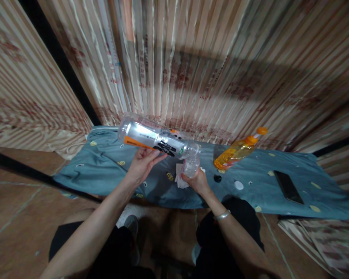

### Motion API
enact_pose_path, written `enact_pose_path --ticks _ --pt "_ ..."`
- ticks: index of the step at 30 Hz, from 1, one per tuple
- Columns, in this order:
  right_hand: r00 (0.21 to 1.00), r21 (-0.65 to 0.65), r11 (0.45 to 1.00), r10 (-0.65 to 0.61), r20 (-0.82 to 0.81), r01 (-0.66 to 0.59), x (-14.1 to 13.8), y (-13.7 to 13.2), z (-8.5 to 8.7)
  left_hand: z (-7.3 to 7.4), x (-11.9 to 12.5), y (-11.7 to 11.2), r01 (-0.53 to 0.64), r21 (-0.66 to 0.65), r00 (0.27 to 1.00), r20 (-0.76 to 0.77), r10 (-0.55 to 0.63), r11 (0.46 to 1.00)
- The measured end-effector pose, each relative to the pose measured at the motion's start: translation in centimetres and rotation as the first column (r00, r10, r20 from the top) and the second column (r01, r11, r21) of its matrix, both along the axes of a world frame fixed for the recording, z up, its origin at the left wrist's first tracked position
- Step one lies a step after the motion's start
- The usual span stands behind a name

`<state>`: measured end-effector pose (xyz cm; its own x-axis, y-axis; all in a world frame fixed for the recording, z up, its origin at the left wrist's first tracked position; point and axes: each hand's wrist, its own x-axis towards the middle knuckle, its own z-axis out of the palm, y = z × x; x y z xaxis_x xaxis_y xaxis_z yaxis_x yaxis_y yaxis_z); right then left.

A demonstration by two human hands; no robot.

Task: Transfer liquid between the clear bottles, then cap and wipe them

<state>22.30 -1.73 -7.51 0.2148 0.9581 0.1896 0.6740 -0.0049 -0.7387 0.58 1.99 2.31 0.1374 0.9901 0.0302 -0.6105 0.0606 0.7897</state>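
My left hand (144, 164) grips a large clear plastic bottle (151, 137) with a silver, orange and black label. The bottle lies nearly level in the air, its narrower end pointing right and tilted slightly down. Wrapped around a small clear plastic container (191, 164), my right hand (199, 181) keeps it at that end of the bottle. Whether the two touch or merely overlap, I cannot tell. A white tissue (179, 179) shows behind the container, partly hidden by it and by my right hand.
A bottle of orange liquid (235, 153) with an orange cap leans to the right. Near it lie a black cap (217, 178) and a white disc (239, 185). Further right is a black phone (288, 186). All rest on a blue-green cloth (104, 166) before a striped curtain (192, 69).
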Motion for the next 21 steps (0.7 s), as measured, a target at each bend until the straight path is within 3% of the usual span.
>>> enact_pose_path --ticks 6,21 --pt "1.0 0.027 1.0 -0.005 0.027 0.004 0.02 0.0 -0.21 0.57 0.0 0.25 0.024 0.018 0.999 -0.028 -0.024 1.0" --pt "0.999 -0.002 1.0 -0.021 0.032 0.021 -0.01 -0.14 -0.04 0.39 -0.07 0.27 0.046 0.048 0.999 -0.031 -0.045 0.998"
